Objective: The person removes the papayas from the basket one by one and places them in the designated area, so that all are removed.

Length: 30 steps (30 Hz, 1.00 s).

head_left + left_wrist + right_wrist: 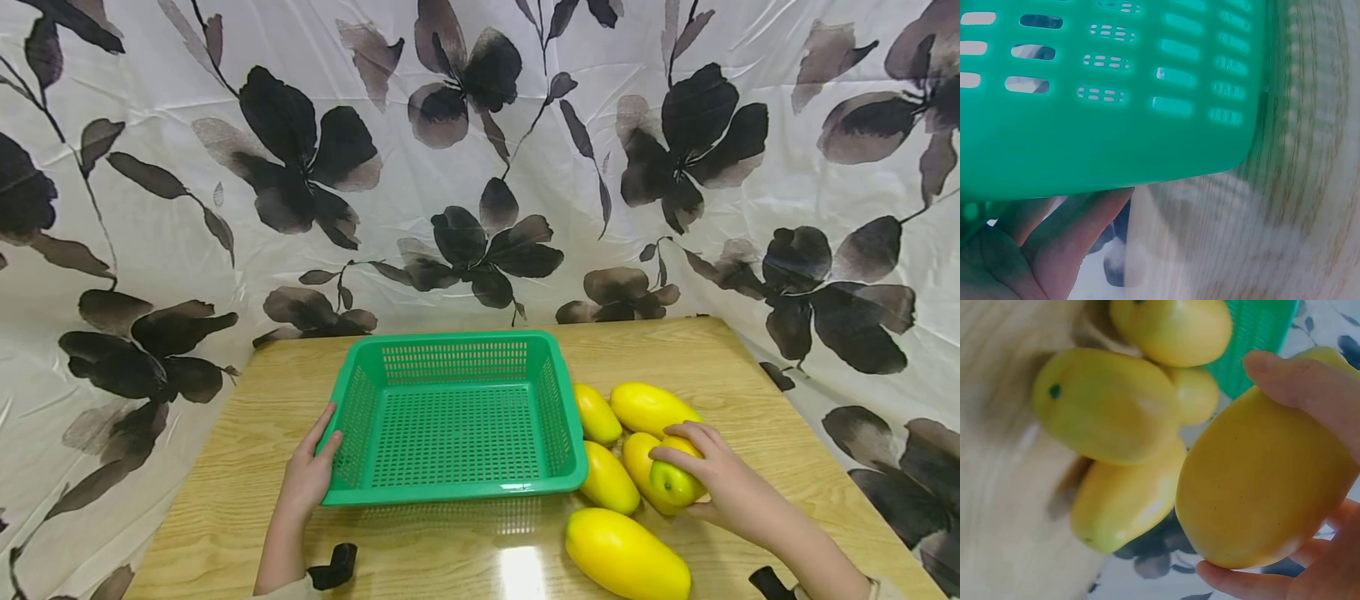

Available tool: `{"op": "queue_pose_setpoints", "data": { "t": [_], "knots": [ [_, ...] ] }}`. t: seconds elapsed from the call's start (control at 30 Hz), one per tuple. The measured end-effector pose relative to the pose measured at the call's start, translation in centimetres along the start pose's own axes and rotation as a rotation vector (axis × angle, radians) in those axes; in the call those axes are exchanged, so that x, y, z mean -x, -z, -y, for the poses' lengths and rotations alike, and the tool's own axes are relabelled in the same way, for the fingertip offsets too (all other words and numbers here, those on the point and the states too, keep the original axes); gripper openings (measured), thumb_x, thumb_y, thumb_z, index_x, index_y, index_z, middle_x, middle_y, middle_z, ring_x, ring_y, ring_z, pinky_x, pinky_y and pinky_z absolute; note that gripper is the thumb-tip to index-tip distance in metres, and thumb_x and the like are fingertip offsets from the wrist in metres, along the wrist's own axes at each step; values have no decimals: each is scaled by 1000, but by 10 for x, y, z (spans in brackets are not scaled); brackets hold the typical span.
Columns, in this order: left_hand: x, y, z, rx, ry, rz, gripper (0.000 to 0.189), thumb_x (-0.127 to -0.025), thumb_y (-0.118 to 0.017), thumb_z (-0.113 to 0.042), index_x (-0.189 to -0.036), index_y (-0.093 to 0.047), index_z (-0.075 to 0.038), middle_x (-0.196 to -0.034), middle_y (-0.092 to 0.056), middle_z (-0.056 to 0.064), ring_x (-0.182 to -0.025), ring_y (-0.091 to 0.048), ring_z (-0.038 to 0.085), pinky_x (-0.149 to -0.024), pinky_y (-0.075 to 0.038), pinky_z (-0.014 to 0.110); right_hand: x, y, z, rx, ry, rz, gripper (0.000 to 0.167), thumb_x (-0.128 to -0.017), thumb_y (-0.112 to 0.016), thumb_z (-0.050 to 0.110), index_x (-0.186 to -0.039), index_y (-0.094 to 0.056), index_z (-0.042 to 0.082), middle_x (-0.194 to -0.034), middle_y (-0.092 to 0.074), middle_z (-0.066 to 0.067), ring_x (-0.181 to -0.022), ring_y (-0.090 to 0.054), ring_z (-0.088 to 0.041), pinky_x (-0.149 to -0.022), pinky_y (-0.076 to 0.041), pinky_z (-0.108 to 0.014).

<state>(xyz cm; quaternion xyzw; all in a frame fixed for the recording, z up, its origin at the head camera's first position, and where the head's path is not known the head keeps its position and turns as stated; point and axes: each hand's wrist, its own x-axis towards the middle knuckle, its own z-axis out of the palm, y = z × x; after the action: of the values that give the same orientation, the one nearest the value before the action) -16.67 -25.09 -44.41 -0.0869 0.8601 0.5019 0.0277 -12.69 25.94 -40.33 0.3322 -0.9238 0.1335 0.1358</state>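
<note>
My left hand (308,473) grips the left side of a green plastic basket (454,490), thumb at the rim and fingers along the outer wall. In the left wrist view, its fingers (1075,234) show at the edge of the slotted basket wall. A yellow papaya (1260,487) with a greenish end is in my right hand (723,473), thumb on one side and fingers on the other. It is held over another papaya (637,454), which it partly hides in the head view. The basket has nothing in it.
More papayas lie right of the basket: one at its right wall (596,414), one by its near right corner (609,479), one farther back (651,408) and one in front (626,554). A wooden table (225,500) bears everything; a flowered cloth (480,167) hangs behind.
</note>
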Motion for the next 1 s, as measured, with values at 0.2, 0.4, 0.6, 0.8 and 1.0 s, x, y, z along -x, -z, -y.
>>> {"op": "queue_pose_setpoints", "data": {
  "t": [0.2,0.4,0.6,0.8,1.0],
  "knots": [
    [0,0,0,-3,-2,-1,52,-100,-33,-36,-147,-11,-33,-152,-7,14,-134,-8,45,-99,-18,64,14,-8,-1,2,-22,-7,74,-41,-89,9,-110,-62,16,-118,-47,-13,-106,-42,-33,-77,-48,-51],
    [1,0,0,2,-1,-2,52,-100,-32,-36,-147,-11,-32,-152,-7,15,-133,-10,46,-99,-20,64,26,-14,1,-13,-80,34,71,-43,-89,7,-109,-63,16,-117,-48,-14,-105,-43,-32,-76,-48,-50],
    [1,0,1,-1,-1,-6,52,-100,-32,-37,-147,-11,-32,-152,-7,15,-133,-10,46,-99,-20,64,36,-19,1,-32,-146,91,70,-44,-88,7,-109,-63,15,-116,-48,-15,-104,-45,-35,-76,-47,-52],
    [0,0,1,4,-4,-13,52,-100,-32,-37,-147,-12,-32,-152,-8,14,-133,-11,45,-99,-20,64,45,-30,-2,-36,-151,78,68,-44,-89,13,-107,-64,15,-116,-49,-16,-103,-45,-36,-75,-47,-53],
    [0,0,1,9,-3,-9,53,-99,-32,-39,-147,-12,-32,-152,-8,14,-133,-11,45,-99,-20,63,50,-39,-4,-62,-159,95,63,-49,-87,17,-108,-64,15,-116,-48,-16,-104,-44,-36,-76,-45,-54]
  ]
}}
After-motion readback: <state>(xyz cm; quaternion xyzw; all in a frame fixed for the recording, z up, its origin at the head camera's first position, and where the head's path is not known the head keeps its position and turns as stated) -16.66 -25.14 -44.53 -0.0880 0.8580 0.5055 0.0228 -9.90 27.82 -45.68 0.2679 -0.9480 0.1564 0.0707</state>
